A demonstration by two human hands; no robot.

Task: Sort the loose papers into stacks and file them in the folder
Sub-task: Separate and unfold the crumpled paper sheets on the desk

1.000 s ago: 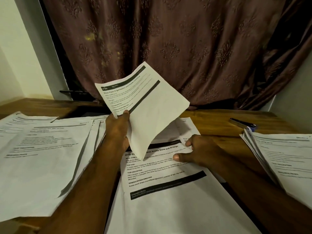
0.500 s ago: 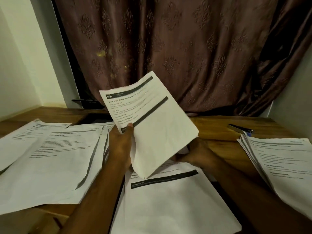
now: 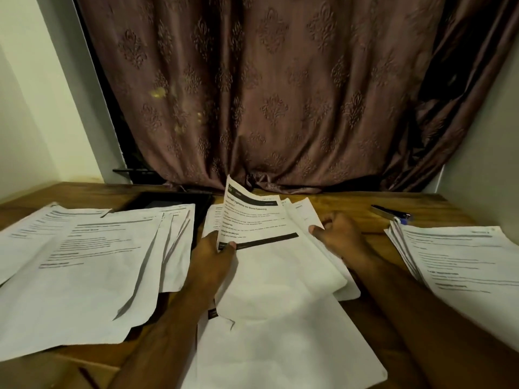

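Left hand (image 3: 216,251) fingers pinch the printed sheet (image 3: 261,228) at its left edge, thumb on top. Right hand (image 3: 341,234) fingers curl around the sheets' right edge; middle stack (image 3: 280,327) lies beneath both.

left hand (image 3: 213,255): bare, no ring | right hand (image 3: 341,234): bare | forearms: bare, unsleeved

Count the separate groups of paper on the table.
3: a left pile, a middle pile under both hands, a right stack. Sheets overlap, so boundaries may be hidden.
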